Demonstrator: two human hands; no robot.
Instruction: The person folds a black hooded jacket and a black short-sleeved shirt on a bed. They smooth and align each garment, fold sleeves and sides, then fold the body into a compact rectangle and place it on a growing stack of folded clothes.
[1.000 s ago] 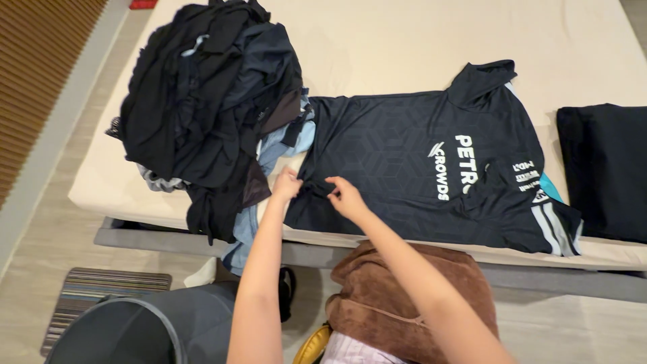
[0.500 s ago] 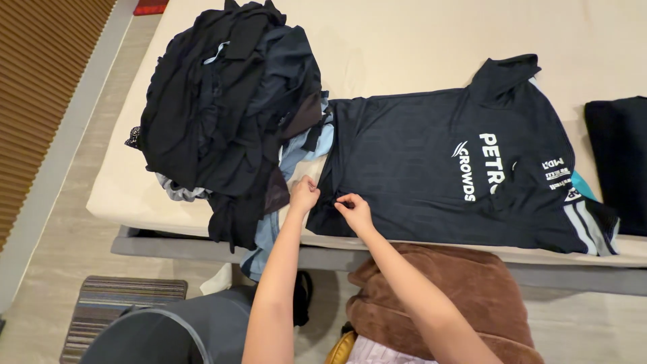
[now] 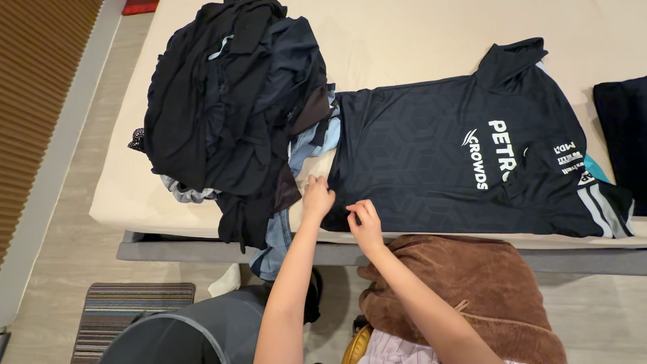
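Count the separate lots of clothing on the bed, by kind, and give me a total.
Dark jersey laid flat: 1
Heap of dark clothes: 1
Folded black garment at right edge: 1
Total: 3

No packages, labels, signs or screens are in view

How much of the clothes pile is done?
Done, it seems: one dark folded garment lies at the bed's right edge. In hand: the navy shirt is spread flat on the bed, and the left hand and right hand pinch its hem. Left: the big pile of dark clothes.
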